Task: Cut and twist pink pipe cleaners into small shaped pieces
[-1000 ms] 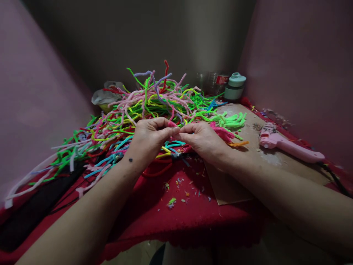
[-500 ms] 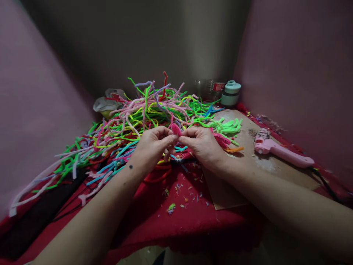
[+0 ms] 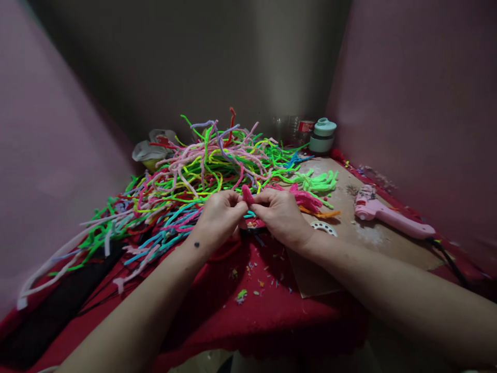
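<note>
My left hand (image 3: 219, 217) and my right hand (image 3: 280, 213) meet at the middle of the table, fingers pinched together on a short bent pink pipe cleaner (image 3: 247, 194) that sticks up between them. Both hands hover just above the red cloth (image 3: 272, 305). Right behind them lies a big tangled heap of pipe cleaners (image 3: 202, 166) in green, pink, yellow, blue and purple. Small bent pink pieces (image 3: 306, 198) and green pieces (image 3: 320, 181) lie beside my right hand.
A pink glue gun (image 3: 384, 215) rests on a brown cardboard sheet (image 3: 365, 243) at the right, its cord running off. A mint lidded jar (image 3: 323, 135) and a clear container (image 3: 289, 129) stand at the back. Crumpled packaging (image 3: 153, 150) sits back left. Walls close in around.
The pink piece now stands up between my fingertips, where a second ago it was nearly hidden. The view has tilted, so the table sits lower in the frame, and a small white ring shows by my right wrist.
</note>
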Demonstrator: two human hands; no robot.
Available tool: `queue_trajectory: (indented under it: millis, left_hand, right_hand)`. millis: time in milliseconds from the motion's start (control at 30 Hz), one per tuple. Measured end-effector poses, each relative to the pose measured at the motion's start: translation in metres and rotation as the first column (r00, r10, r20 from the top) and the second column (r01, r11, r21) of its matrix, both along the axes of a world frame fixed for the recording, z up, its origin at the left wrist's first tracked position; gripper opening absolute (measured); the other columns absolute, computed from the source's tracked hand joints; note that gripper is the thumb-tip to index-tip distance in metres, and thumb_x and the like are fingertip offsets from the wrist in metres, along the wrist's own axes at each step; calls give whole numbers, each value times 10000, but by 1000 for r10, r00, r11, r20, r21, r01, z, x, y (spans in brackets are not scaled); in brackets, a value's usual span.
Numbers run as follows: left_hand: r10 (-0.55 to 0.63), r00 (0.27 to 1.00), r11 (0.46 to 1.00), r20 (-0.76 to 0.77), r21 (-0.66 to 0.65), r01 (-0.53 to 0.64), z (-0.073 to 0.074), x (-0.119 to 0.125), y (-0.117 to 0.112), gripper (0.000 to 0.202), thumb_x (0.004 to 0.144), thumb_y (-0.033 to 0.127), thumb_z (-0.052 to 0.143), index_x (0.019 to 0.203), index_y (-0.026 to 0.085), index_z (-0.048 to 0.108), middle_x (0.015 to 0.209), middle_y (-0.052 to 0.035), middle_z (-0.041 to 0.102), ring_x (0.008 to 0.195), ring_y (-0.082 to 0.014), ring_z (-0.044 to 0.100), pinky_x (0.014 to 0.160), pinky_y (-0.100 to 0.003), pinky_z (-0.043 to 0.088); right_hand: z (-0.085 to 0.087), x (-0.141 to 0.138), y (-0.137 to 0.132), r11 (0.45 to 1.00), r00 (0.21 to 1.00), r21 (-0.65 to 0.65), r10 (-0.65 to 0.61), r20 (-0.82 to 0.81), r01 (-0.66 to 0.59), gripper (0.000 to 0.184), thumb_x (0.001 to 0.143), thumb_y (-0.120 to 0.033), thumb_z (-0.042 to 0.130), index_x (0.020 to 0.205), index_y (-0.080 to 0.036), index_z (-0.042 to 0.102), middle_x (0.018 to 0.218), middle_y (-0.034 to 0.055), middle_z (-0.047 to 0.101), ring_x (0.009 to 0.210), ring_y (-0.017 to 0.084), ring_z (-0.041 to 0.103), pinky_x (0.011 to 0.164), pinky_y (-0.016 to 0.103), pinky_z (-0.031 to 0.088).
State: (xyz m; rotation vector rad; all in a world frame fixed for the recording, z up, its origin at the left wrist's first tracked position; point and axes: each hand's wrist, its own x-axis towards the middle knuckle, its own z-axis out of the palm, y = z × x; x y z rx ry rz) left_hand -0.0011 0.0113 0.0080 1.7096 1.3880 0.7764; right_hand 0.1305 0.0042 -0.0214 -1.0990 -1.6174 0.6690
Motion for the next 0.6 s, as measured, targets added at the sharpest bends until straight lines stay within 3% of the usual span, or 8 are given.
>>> queue_trajectory:
  millis: [133,300,600]
  left_hand:
    - [75,997,993,-27,94,-73,1,4,-3,98,640,130,451,554,177,456,383,51,481,347,-90,447,385,-192,323]
    - [34,999,993,16,114,-36,-2,4,-1,111,674,176,455,563,173,455,379,60,436,339,-70,380,374,-192,252]
    - [12,974,1000,227,-6,-11,-1,0,-3,112,691,206,526,598,160,484,392,77,385,338,-42,301,347,-177,217]
  right_hand:
    - [1,-2,1,992,985,-113,36,-166,-55,151,711,-132,563,613,-143,678,578,-7,614,579,107,508,590,241,365]
    - [-1,-2,4,958,916,-246,38,-399,-147,89,650,-210,630,659,-125,655,621,-5,609,583,103,517,592,244,397]
    - [2,1,1,971,924,-223,-5,-383,-87,105,617,-218,645,577,-133,598,558,-25,543,543,88,459,550,243,360]
